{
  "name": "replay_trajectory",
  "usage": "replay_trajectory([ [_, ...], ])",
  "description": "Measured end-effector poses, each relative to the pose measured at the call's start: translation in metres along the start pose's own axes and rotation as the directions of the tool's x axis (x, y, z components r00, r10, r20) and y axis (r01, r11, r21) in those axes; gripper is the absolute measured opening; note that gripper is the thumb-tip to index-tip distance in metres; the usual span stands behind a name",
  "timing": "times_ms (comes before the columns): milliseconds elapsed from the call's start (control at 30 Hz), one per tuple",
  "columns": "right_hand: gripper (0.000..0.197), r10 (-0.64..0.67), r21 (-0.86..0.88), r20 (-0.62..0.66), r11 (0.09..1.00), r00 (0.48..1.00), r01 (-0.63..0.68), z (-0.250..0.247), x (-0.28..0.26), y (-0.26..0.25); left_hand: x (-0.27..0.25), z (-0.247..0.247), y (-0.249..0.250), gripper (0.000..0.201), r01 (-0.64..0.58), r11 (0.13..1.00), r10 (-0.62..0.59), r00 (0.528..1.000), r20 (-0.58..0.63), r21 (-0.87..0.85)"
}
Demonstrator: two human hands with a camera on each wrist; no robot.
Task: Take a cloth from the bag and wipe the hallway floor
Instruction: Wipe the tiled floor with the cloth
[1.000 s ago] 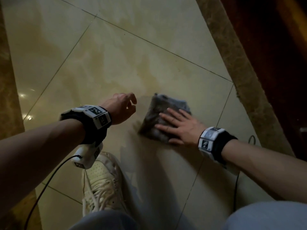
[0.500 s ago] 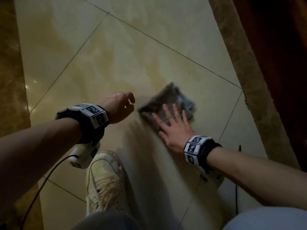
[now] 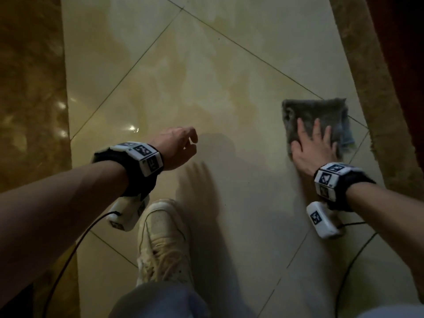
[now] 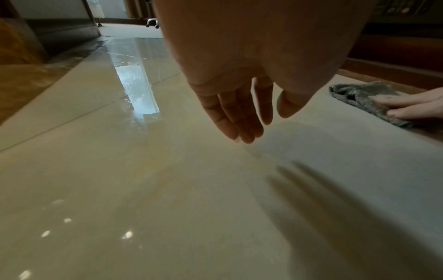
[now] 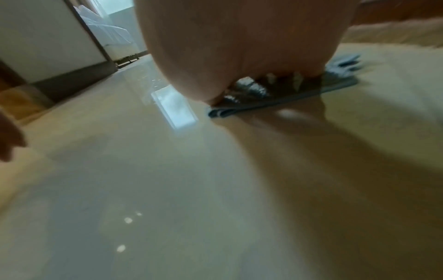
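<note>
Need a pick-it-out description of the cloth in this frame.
Start at the beige tiled floor and follow it to the brown border strip on its right side. Just inside lies the grey cloth, folded and fuzzy, flattened under the right hand; the left hand holds nothing.

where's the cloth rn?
Head view: the grey cloth lies flat on the floor tile at right, under the right hand, beside the brown border strip.
</note>
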State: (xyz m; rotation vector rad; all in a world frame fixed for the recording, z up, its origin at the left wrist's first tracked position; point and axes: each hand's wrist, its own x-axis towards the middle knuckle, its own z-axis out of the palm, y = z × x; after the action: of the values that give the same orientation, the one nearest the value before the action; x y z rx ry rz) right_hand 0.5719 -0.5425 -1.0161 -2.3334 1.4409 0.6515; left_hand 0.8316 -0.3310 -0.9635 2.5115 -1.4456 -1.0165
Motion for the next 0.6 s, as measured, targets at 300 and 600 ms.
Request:
replay_trajectory([
  [300, 0.068, -0.742, -0.348, 0.259, 0.525, 0.618, 0.777, 0.056, -0.065, -0.094, 0.001, -0.009, -0.007, 0.026, 0.031, 0.999, -0.03, 0.999, -0.023, 0.021],
  [600, 0.062, -0.222, -0.149, -0.03, 0.965, 0.974, 0.216, 0.002, 0.014, -0.004, -0.004, -0.003, -0.004, 0.025, 0.022, 0.999, -0.022, 1.0, -0.001, 0.03],
])
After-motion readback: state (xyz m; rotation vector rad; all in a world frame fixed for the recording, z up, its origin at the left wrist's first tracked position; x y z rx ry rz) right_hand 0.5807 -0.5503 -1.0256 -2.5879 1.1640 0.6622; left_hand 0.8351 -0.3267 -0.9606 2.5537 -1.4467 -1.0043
